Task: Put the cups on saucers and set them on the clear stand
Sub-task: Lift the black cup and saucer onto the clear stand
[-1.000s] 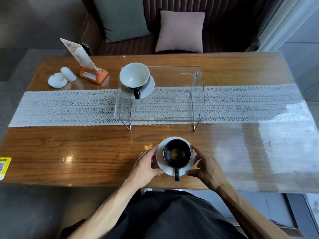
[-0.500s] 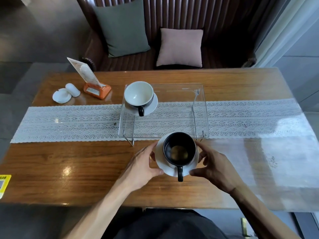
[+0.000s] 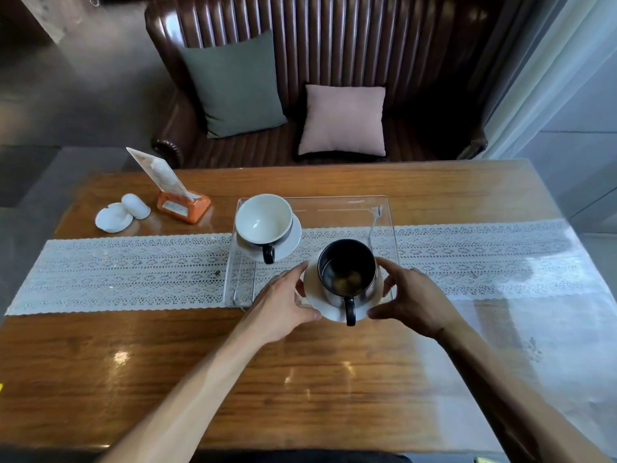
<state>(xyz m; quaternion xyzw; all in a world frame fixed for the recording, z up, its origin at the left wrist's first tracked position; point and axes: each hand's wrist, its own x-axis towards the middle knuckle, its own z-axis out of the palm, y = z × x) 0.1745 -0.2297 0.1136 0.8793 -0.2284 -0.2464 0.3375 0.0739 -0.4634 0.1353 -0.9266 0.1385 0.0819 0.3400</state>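
**Black cup held at the stand's near edge**

Left hand [image 3: 283,304] and right hand [image 3: 412,304] clasp a white saucer [image 3: 329,310] carrying the black cup [image 3: 347,267], handle towards the person, over the clear stand [image 3: 389,222]. A white-lined cup [image 3: 263,219], empty, handle likewise, sits on its saucer [image 3: 289,240] on the stand.

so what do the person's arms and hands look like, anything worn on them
Both forearms are bare up to the frame edge: no sleeves show. The left hand and right hand wear no gloves, and no watch or bracelet shows at either wrist. A faint line crosses one right finger; whether it is a ring cannot be told.
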